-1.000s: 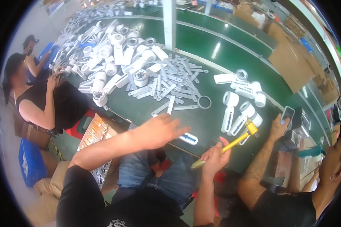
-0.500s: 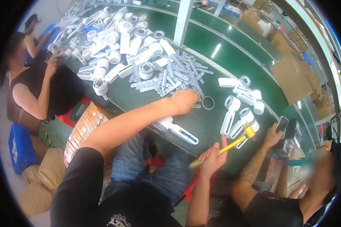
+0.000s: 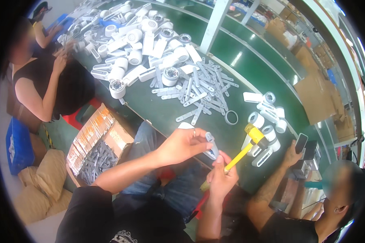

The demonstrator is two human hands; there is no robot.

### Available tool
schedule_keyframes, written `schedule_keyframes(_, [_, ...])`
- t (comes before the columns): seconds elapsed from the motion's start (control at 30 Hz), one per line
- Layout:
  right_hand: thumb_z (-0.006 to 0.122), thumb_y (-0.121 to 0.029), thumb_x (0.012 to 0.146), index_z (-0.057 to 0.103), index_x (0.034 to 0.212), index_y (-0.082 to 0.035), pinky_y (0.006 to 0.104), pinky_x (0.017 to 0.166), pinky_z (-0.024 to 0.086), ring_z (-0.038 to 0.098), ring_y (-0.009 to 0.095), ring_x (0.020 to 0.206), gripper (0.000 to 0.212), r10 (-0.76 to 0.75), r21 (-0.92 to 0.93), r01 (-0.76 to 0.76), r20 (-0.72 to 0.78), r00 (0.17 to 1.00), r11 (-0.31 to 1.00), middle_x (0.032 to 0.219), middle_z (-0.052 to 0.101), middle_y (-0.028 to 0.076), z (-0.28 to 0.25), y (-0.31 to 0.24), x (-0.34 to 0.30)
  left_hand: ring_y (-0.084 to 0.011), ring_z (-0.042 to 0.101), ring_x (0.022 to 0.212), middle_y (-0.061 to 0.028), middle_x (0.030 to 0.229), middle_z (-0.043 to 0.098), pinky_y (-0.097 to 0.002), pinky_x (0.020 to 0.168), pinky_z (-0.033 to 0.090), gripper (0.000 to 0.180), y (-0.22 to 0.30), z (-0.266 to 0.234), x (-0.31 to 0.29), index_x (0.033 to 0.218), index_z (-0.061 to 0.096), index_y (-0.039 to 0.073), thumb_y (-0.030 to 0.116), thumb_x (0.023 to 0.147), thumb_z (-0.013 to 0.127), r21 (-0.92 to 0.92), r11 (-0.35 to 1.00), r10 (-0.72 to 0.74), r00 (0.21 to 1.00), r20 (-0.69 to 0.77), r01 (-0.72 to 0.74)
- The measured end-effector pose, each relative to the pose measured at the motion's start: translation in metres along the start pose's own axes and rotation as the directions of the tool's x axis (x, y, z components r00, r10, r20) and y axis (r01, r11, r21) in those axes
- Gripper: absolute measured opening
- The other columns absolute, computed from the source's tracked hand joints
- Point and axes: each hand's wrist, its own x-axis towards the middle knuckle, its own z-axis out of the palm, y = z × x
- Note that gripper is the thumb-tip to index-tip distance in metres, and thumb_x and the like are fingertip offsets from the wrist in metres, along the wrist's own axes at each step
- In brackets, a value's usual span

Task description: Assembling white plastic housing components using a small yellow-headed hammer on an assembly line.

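Note:
My left hand (image 3: 178,146) pinches a thin grey plastic strip (image 3: 211,146) between thumb and fingers, above the table's near edge. My right hand (image 3: 222,176) is wrapped round the handle of a yellow mallet (image 3: 240,157), its head tilted up to the right. The right thumb and forefinger meet the strip's lower end. Beneath my hands lies a white handheld fan (image 3: 185,126), mostly hidden by them. Past my hands spreads a heap of similar grey strips (image 3: 198,87), a few lying loose at its near side.
A large pile of white handheld fans (image 3: 134,36) covers the table's far left. Several more fans (image 3: 267,109) lie at the right, beside a grey ring (image 3: 231,117). A carton of grey strips (image 3: 97,162) stands at my left. Co-workers sit on both sides; one holds a phone (image 3: 301,143).
My left hand has come back from the strip heap with one strip, meeting my right hand. The mallet head has risen a little. A few strips now lie nearer, and the view has shifted.

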Motion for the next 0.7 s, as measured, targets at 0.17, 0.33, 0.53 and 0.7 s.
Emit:
schedule_keyframes(0.17, [0.069, -0.011, 0.101, 0.073, 0.114, 0.002, 0.0232, 0.038, 0.034, 0.046, 0.005, 0.043, 0.019, 0.030, -0.134, -0.033, -0.025, 0.999, 0.990, 0.072, 0.060, 0.002, -0.029, -0.004, 0.023, -0.0325, 0.063, 0.121, -0.0119, 0.121, 0.071, -0.0474, 0.110, 0.046, 0.053, -0.012, -0.039, 0.014, 0.125, 0.069, 0.007, 0.025, 0.079, 0.086, 0.798, 0.340, 0.569, 0.785, 0.246, -0.497])
schedule_keyframes(0.33, [0.071, -0.011, 0.100, 0.076, 0.110, 0.002, 0.0217, 0.047, 0.034, 0.046, 0.002, 0.053, 0.017, -0.158, -0.471, 0.201, 0.131, 0.979, 0.859, 0.072, 0.060, -0.003, -0.027, 0.028, 0.040, -0.0360, 0.064, 0.119, -0.0144, 0.116, 0.071, -0.0495, 0.113, 0.047, 0.052, -0.035, -0.043, 0.021, 0.125, 0.068, 0.006, 0.023, 0.078, 0.086, 0.734, 0.381, 0.564, 0.770, 0.298, -0.563])
schedule_keyframes(0.53, [0.075, -0.010, 0.097, 0.079, 0.107, 0.000, 0.0232, 0.063, 0.041, 0.051, 0.006, 0.069, 0.015, -0.121, -0.609, 0.251, 0.247, 0.962, 0.752, 0.075, 0.062, -0.002, -0.024, 0.009, 0.039, -0.0362, 0.066, 0.113, -0.0138, 0.112, 0.070, -0.0470, 0.105, 0.052, 0.034, -0.041, -0.049, 0.026, 0.110, 0.068, 0.005, 0.018, 0.082, 0.083, 0.644, 0.384, 0.633, 0.696, 0.339, -0.662])
schedule_keyframes(0.7, [0.074, -0.015, 0.097, 0.079, 0.107, -0.003, 0.0315, 0.060, 0.044, 0.054, 0.012, 0.064, 0.016, -0.014, -0.676, 0.236, 0.317, 0.948, 0.698, 0.073, 0.064, 0.009, -0.026, -0.006, 0.053, -0.0343, 0.065, 0.104, -0.0114, 0.102, 0.067, -0.0444, 0.096, 0.054, 0.023, -0.041, -0.052, 0.038, 0.099, 0.067, 0.004, 0.015, 0.084, 0.081, 0.574, 0.348, 0.637, 0.636, 0.435, -0.741])
